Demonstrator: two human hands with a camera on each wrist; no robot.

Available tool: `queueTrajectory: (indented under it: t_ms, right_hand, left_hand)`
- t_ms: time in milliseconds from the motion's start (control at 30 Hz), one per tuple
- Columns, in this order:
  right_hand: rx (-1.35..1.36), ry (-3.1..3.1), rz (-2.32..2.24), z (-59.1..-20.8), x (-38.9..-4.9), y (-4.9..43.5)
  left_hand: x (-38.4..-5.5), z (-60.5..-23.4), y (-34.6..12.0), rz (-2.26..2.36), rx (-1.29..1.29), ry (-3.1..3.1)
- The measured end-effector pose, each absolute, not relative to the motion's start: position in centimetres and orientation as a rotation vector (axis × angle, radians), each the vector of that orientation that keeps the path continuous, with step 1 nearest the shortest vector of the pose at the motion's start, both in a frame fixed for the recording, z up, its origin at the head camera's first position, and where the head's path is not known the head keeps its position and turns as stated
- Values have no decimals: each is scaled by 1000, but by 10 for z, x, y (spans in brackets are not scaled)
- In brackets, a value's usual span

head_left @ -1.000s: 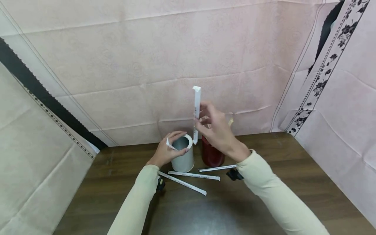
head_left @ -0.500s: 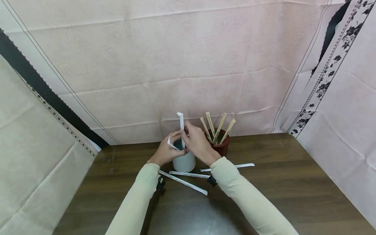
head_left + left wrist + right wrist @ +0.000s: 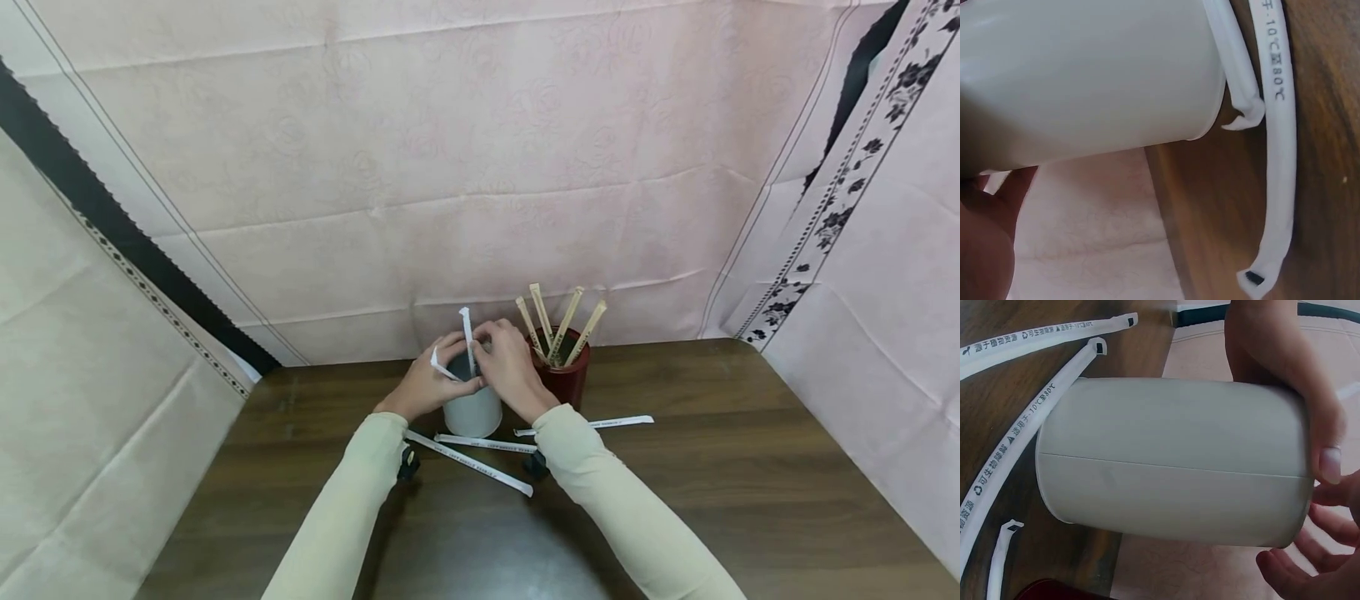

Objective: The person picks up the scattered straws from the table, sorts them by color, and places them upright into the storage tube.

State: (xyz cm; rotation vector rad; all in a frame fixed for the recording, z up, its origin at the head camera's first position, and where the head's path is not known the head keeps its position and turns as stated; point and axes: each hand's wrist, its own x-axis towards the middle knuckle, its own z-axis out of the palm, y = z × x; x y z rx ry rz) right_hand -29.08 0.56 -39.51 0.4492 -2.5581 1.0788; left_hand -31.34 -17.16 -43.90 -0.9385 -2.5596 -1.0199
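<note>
My left hand (image 3: 426,382) grips a grey-white cup (image 3: 472,414) near its rim, thumb on the near side and fingers behind. Leaning out of the cup toward that hand is one white wrapped straw (image 3: 445,367). A second white wrapped straw (image 3: 468,333) stands in the opening, its lower end hidden inside. Right beside it is my right hand (image 3: 510,362), fingertips at the rim and not overlapping the straw. In the right wrist view, the right fingers (image 3: 1288,575) are loosely bent and spread by the rim of the cup (image 3: 1172,462).
To the right stands a dark red cup (image 3: 564,383) holding several beige sticks (image 3: 567,321). Printed white wrapped straws lie on the wooden table (image 3: 300,500): one nearest me (image 3: 480,467), one by the cup's base (image 3: 487,443), one further right (image 3: 622,422). Cloth hangs behind (image 3: 420,167).
My right hand has brought a white straw leftward from near the red cup and lowered it into the grey-white cup. The fingertips have moved off the straw. The left hand keeps its grip.
</note>
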Motion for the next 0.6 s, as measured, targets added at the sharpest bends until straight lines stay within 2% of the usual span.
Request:
queueTrajectory:
  t_ms: [400, 600]
  right_hand:
    - [589, -2557, 1185, -385, -290, 6]
    - [665, -2487, 1173, -389, -285, 11]
  left_hand:
    - [-312, -428, -174, -1234, -907, -2687]
    - [-313, -433, -171, -1179, -878, -2628]
